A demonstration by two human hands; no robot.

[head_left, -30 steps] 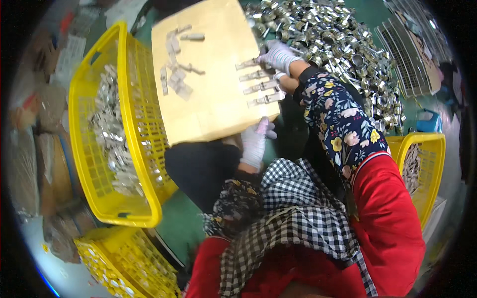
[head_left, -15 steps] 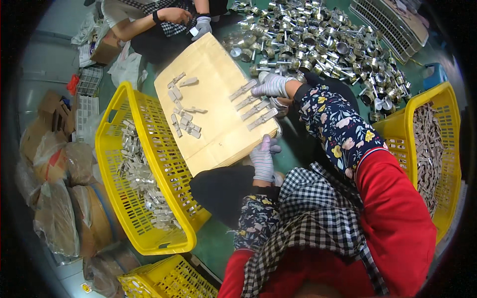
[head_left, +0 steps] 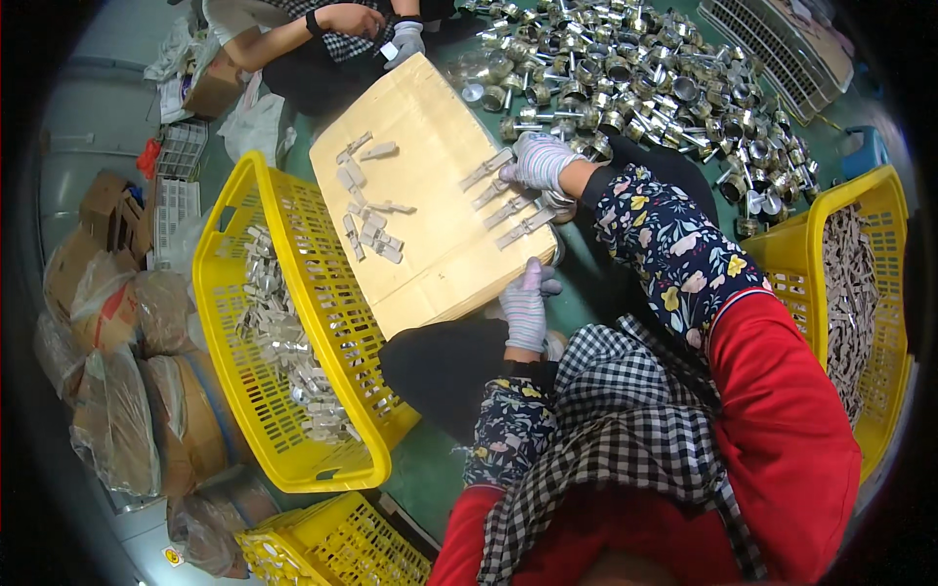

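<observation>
A tan cardboard stack (head_left: 430, 195) lies before me, tilted. Along its right edge sits a row of grey clip-like pieces (head_left: 525, 227), their ends reaching past the edge. My right hand (head_left: 543, 162), in a striped glove, has its fingers closed at the outer end of a piece in that row; the fingertips partly cover it. At the near right corner my left hand (head_left: 526, 311), also gloved, touches the cardboard's edge, thumb up and fingers apart, holding none of the pieces. Several loose grey pieces (head_left: 374, 232) lie scattered on the left half of the cardboard.
Left stands a yellow basket (head_left: 379, 457) of grey pieces; right, another yellow basket (head_left: 819, 283) of brownish strips. Metal cups with rods (head_left: 625, 73) are heaped at the back. A co-worker's gloved hand (head_left: 405, 43) is beyond the cardboard. Bagged cartons (head_left: 117, 420) line the left.
My right fingers have shifted slightly along the row, from the farthest piece toward the second. My left hand stays at the near corner. The whole view has shifted a little.
</observation>
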